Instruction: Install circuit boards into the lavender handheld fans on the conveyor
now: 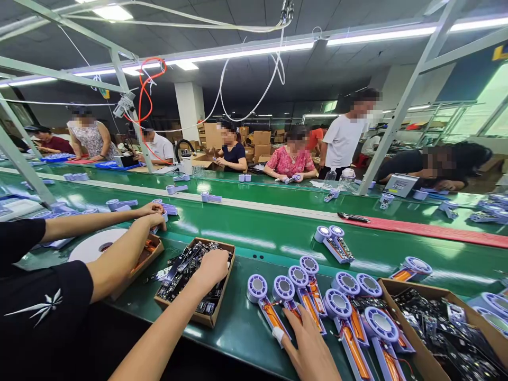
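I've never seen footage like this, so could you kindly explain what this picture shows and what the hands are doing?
This single picture comes from a camera worn on a person's head, looking forward and down, so the two bare arms reaching up from the bottom edge are that person's own. They are working at a green conveyor belt in a factory. The left hand rests among black circuit boards in a shallow cardboard tray; I cannot tell whether it grips one. The right hand is spread beside a row of round pale-purple plastic housings with orange parts along their handles. More boards fill a cardboard box on the right. The arms in black sleeves at left belong to a co-worker, whose hands are at the belt's far side.
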A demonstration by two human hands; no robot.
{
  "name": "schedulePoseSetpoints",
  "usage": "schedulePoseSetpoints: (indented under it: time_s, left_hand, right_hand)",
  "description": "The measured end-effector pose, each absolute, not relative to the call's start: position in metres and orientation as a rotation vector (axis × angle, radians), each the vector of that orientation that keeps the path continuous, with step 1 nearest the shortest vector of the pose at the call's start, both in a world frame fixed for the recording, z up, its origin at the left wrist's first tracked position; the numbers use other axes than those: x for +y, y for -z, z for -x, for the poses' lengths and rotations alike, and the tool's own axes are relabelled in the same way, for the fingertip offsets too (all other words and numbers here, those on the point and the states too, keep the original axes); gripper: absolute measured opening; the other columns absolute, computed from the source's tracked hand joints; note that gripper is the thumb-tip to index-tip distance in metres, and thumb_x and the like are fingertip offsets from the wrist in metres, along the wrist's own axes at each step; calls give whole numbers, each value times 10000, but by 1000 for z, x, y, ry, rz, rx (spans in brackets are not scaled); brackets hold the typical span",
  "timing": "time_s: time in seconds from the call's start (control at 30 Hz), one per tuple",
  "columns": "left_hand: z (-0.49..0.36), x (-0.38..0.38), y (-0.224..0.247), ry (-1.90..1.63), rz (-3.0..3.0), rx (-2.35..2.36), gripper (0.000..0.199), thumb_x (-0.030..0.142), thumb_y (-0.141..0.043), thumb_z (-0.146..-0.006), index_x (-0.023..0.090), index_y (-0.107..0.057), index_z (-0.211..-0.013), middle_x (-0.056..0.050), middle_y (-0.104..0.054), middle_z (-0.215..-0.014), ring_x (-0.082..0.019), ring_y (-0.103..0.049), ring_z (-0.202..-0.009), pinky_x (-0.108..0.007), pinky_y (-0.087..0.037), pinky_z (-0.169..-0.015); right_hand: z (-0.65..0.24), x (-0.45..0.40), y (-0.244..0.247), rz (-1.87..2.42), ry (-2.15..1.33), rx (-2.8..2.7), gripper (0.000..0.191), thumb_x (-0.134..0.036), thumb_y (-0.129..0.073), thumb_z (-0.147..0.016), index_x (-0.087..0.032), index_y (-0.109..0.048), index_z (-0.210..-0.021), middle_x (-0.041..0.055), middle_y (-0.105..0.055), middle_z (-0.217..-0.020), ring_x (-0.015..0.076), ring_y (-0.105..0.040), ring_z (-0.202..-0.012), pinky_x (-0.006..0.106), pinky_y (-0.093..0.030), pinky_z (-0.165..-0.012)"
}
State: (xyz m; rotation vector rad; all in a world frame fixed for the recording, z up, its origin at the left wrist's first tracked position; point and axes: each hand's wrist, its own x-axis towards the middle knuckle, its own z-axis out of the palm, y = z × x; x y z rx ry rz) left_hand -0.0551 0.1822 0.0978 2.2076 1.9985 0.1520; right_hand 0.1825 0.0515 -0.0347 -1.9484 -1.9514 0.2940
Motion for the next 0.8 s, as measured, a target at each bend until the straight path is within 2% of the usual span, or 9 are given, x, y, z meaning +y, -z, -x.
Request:
schedulePoseSetpoints:
  time_s: [0.13,0.27,0.37,0.43,0.5,0.57,0.67,0.73,0.8]
  left_hand:
    - [47,181,-106,-176,-2070,2012,323,329,-595,-907,178,-569,-1191,-75,-610,-1193,-213,-629,-1005,-417,-539,-839]
    - [47,180,-117,-349,-1966,1998,274,334,-593,-909,161,-598,-1121,-61,-640,-1115,-190,-643,-941,-399,-544,-810]
    - [55,177,-128,-597,-1899,1941,175,292,-598,-892,127,-648,-930,-15,-668,-843,-158,-645,-762,-330,-529,-716]
    - [61,174,-137,-809,-1844,1891,160,258,-582,-867,118,-656,-843,7,-631,-694,-154,-625,-683,-282,-493,-658]
    - [65,168,-143,-1039,-1776,1840,185,274,-557,-845,118,-653,-866,-8,-638,-715,-162,-624,-706,-262,-472,-658]
    - [65,158,-144,-1233,-1711,1789,246,333,-533,-840,127,-631,-934,-42,-672,-847,-172,-636,-791,-262,-479,-708]
    - [58,134,-132,-1432,-1563,1594,307,425,-550,-816,155,-591,-957,-79,-696,-963,-198,-657,-900,-280,-500,-778]
    - [50,114,-116,-1482,-1364,1393,326,466,-613,-772,182,-567,-926,-74,-714,-909,-213,-674,-879,-294,-515,-765]
    - [39,94,-96,-1416,-1210,1314,369,520,-633,-749,203,-546,-917,-46,-712,-798,-211,-686,-764,-294,-526,-691]
  right_hand:
    - [-180,50,28,1936,-314,-1939,440,-394,-462,-895,-217,-591,-1277,128,-481,-1403,313,-433,-1320,428,-407,-1050]
    - [-184,43,24,1929,-364,-1997,463,-403,-480,-897,-200,-569,-1304,161,-419,-1439,339,-385,-1351,456,-401,-1054]
    - [-189,35,13,1809,-247,-2021,420,-354,-495,-897,-245,-562,-1297,128,-368,-1468,342,-354,-1365,466,-412,-1046]
    - [-186,32,-2,1705,-98,-2000,379,-255,-479,-894,-276,-572,-1261,101,-403,-1428,323,-393,-1333,454,-426,-1028]
    - [-176,35,-18,1611,-9,-1987,371,-153,-453,-878,-285,-590,-1196,97,-489,-1309,296,-483,-1232,431,-462,-970]
    - [-162,44,-27,1544,-6,-2005,336,-98,-458,-856,-267,-606,-1106,96,-554,-1140,274,-559,-1063,411,-504,-865]
    - [-144,60,-25,1543,-43,-2017,246,-69,-532,-809,-230,-604,-981,81,-555,-1001,263,-559,-911,406,-508,-767]
    - [-137,66,-19,1538,-44,-2005,232,-39,-543,-796,-224,-601,-924,70,-544,-979,252,-543,-888,394,-493,-753]
    - [-134,67,-18,1500,-64,-1968,264,6,-508,-803,-225,-608,-880,57,-540,-955,230,-536,-866,363,-479,-742]
